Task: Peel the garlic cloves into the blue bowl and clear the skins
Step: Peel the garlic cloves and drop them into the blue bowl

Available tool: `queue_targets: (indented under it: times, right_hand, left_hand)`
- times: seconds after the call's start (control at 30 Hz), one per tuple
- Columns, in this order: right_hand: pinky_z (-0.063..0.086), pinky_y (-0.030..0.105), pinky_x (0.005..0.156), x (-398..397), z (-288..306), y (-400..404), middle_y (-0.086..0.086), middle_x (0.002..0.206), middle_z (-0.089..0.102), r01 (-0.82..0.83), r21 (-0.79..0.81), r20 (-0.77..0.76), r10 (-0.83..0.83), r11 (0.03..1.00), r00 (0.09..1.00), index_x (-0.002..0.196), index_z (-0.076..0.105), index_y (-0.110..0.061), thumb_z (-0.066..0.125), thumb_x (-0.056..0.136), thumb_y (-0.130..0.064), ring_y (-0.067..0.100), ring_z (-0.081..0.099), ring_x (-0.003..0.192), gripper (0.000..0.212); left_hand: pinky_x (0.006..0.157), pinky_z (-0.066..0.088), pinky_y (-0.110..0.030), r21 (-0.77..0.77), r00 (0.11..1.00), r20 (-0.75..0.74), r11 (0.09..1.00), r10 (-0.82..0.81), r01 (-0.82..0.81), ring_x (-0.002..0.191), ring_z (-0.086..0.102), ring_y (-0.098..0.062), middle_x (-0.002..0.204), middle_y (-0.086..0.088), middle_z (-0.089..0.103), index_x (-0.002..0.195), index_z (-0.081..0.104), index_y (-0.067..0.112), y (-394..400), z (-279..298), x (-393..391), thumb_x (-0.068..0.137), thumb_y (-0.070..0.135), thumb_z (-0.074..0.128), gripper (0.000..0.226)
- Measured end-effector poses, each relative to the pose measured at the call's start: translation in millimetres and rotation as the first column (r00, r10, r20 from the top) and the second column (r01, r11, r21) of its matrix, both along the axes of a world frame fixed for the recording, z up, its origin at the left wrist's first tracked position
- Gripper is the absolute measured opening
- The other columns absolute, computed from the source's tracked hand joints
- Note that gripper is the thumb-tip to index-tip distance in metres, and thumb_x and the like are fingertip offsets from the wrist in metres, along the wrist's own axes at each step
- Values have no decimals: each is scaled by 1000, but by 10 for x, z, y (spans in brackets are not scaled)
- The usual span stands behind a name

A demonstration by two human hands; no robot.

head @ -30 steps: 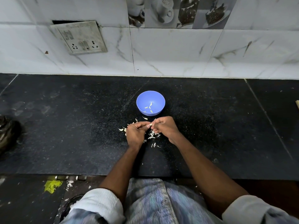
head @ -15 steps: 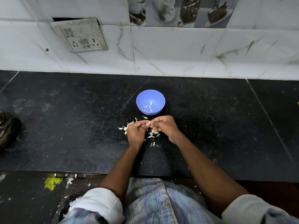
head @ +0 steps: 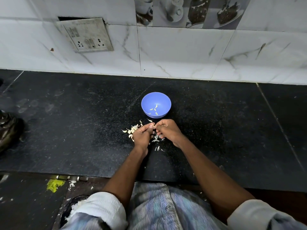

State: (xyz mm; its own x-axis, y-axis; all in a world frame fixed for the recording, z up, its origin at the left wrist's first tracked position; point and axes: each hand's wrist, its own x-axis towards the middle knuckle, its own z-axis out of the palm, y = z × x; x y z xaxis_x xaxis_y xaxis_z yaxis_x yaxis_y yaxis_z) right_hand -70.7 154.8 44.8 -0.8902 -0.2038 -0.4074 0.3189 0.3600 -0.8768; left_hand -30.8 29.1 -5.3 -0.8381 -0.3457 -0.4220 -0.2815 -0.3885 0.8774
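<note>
Skins under my wrists: loose flakes (head: 156, 140) lie on the black counter (head: 66, 138) directly below and just behind my fingertips. I judge they are there because I peel low over the slab, so they drop straight down in one patch that is easy to sweep up later.

Left hand: my left hand (head: 142, 134) is curled, thumb and forefinger pinched together on the small clove (head: 153, 126). It serves as the steady grip.

Right hand: my right hand (head: 167, 130) meets the left tip to tip, its fingers closed on the same clove from the other side. I take it as the hand that picks at the skin. How much skin is left on the clove is too small to tell.

Pile beside my left knuckles: a cluster of pale garlic pieces (head: 133, 128) sits just outside my left fingers. Whether these are unpeeled cloves or cast-off skins I cannot tell.

Blue bowl: the blue bowl (head: 164, 100) stands just beyond my fingertips, apart from them, with a few pale pieces (head: 154, 110) on its floor. Kept that close, a finished clove needs only a short forward drop.

Progress: as I judge it, peeling is under way and the clearing of skins is not yet begun.
</note>
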Motion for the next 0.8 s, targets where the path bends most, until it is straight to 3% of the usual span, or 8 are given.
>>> queue_targets:
  times: [0.1, 0.27, 0.33, 0.43, 0.57, 0.67, 0.8]
  right_hand:
    - [54, 24, 56, -21, 25, 50, 6, 72, 70, -54, 54, 1, 54, 997, 999, 90, 73, -8, 66, 93, -14, 13, 66, 67, 10]
    - [57, 30, 62, -81, 22, 101, 4, 65, 73, -83, 194, -149, 113, 977, 982, 77, 76, -12, 79, 86, -23, 17, 69, 61, 15]
    - [60, 32, 69, -112, 26, 86, 1, 67, 74, -70, 236, -209, 121, 969, 970, 75, 77, -16, 83, 77, -14, 17, 71, 66, 6]
    - [61, 32, 71, -128, 68, 49, 0, 68, 75, -61, 222, -232, 113, 973, 966, 79, 79, -18, 75, 77, -2, 12, 71, 64, 16]
    - [58, 28, 67, -136, 90, 21, -2, 67, 75, -40, 195, -248, 89, 980, 965, 80, 80, -19, 70, 86, -15, 10, 71, 62, 13]
    - [62, 31, 73, -150, 58, 40, -4, 69, 76, -69, 177, -257, 114, 982, 960, 80, 82, -20, 76, 81, -15, 13, 74, 69, 7]
    - [60, 34, 69, -135, 56, 52, 3, 70, 76, -49, 118, -195, 72, 992, 978, 80, 80, -15, 74, 82, -11, 16, 72, 67, 8]
  left_hand:
    - [59, 52, -14, 78, 998, 53, 996, 34, -38, 69, 62, -3, 89, 3, 76, 113, 77, 7, -37, -10, -28, 104, 9, 64, 17]
    - [65, 55, -16, -35, 1000, -7, 999, 5, -5, 69, 63, -6, 87, -7, 76, 112, 77, 1, -91, -51, -53, 102, 4, 65, 15]
    - [65, 54, -17, -98, 999, -43, 995, -25, 21, 68, 63, -8, 84, -7, 75, 111, 77, -2, -96, -49, -55, 101, 2, 66, 15]
    - [65, 54, -19, -169, 995, -79, 984, -63, 49, 68, 63, -10, 83, -13, 77, 106, 78, -2, -102, -18, -48, 98, -2, 68, 13]
    - [70, 57, -25, -234, 989, -112, 970, -92, 64, 74, 67, -18, 89, -19, 79, 102, 79, 1, -136, -16, -50, 96, 0, 72, 9]
    - [73, 58, -30, -302, 988, -119, 952, -97, 57, 72, 68, -16, 85, -15, 79, 100, 81, 4, -159, -21, -52, 95, 2, 75, 8]
    - [78, 61, -34, -404, 983, -131, 912, -126, 64, 74, 73, -14, 84, -4, 81, 97, 82, 8, -166, 0, -31, 93, 1, 75, 10]
